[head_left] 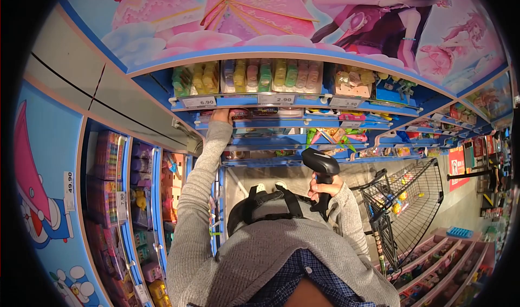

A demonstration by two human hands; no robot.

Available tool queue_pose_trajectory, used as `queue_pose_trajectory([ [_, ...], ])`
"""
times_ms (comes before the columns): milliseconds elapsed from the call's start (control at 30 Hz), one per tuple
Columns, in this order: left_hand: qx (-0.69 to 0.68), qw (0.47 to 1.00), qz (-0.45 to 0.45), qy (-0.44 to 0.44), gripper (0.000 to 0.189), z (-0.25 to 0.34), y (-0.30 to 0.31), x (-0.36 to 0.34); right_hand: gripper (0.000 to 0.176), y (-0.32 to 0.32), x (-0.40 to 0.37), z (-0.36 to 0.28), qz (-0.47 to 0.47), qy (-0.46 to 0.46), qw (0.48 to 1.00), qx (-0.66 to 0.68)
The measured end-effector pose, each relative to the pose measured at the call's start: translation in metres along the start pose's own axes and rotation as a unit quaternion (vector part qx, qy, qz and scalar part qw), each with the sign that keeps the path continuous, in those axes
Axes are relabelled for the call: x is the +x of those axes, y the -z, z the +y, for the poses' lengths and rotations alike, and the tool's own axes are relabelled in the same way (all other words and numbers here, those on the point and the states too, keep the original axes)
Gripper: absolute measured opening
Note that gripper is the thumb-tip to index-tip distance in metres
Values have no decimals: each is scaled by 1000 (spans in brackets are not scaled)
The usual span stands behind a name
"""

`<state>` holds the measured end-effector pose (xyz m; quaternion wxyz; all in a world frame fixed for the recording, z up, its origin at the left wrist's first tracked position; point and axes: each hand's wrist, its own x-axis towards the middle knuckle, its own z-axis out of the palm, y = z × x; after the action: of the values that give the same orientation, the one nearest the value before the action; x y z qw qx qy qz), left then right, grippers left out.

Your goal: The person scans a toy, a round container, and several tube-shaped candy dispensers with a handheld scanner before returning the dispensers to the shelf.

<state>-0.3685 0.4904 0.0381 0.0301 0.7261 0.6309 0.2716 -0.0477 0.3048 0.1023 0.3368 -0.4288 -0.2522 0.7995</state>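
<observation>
My left hand [222,115] reaches into the second shelf, beside dark pink packages [244,113]; its fingers are partly hidden, so whether it grips one is unclear. Wrapped round the handle of a black handheld device [320,163], my right hand [326,188] is held in front of my body, at the right. Above my left hand, the upper shelf carries yellow, green and pink bottles [252,75] in clear trays, with a 2.90 price tag [276,99] and a 6.90 tag [199,102] on its edge.
A black wire shopping cart [406,204] with colourful items stands at the right. Sloped pink racks [433,258] are at the lower right. Blue shelves with boxed goods [108,166] line the left side. A blue shelf edge [303,124] runs in front of me.
</observation>
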Motion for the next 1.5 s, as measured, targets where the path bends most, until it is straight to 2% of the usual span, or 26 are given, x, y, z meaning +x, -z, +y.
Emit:
queue_pose_trajectory([
  [300,32,999,4,-18,14,4,1,-1,31,-4,2,-1,-11,1,1000,-6],
  [433,16,999,6,-31,20,6,5,-4,31,-2,4,2,-11,-4,1000,4],
  [500,-7,992,71,-105,22,10,10,-7,34,0,6,4,-16,-1,1000,6],
  [533,-7,992,73,-104,22,11,10,-8,34,-1,6,3,-16,-1,1000,5],
  [733,-19,993,82,-83,26,18,13,-12,34,-4,6,4,-14,-9,1000,0],
  [833,1,987,140,-75,33,31,17,-38,34,-4,5,4,-8,-6,1000,1],
  [900,-65,996,63,0,27,36,12,-66,33,-3,4,5,-4,2,1000,6],
  [967,-134,989,55,39,21,34,-9,-97,31,1,6,11,-2,14,1000,6],
  [1033,-186,979,10,84,16,17,-50,-135,30,3,8,14,-15,27,1000,-3],
  [1100,-291,941,-80,156,11,24,-52,-157,27,-9,4,10,9,21,999,-26],
  [1133,-333,906,-158,206,11,28,-51,-164,26,-11,5,13,6,21,999,-35],
  [1167,-371,863,-232,251,11,31,-51,-170,25,-13,6,16,2,23,999,-45],
  [1200,-471,799,-275,254,14,29,-56,-180,24,-19,7,18,21,13,998,-52],
  [1233,-562,722,-316,250,18,27,-61,-184,24,-27,8,19,41,4,997,-58],
  [1300,-587,677,-393,207,29,50,-26,-167,23,-37,14,25,68,5,991,-114],
  [1367,-634,579,-487,158,42,40,-61,-178,23,-48,21,29,109,-33,981,-155],
  [1433,-741,445,-497,70,53,79,-13,-154,26,-54,28,40,136,-13,974,-182],
  [1467,-781,376,-494,66,55,87,-15,-154,31,-63,28,41,136,56,971,-189],
  [1500,-816,302,-489,62,57,93,-18,-162,31,-68,31,48,140,64,970,-186],
])
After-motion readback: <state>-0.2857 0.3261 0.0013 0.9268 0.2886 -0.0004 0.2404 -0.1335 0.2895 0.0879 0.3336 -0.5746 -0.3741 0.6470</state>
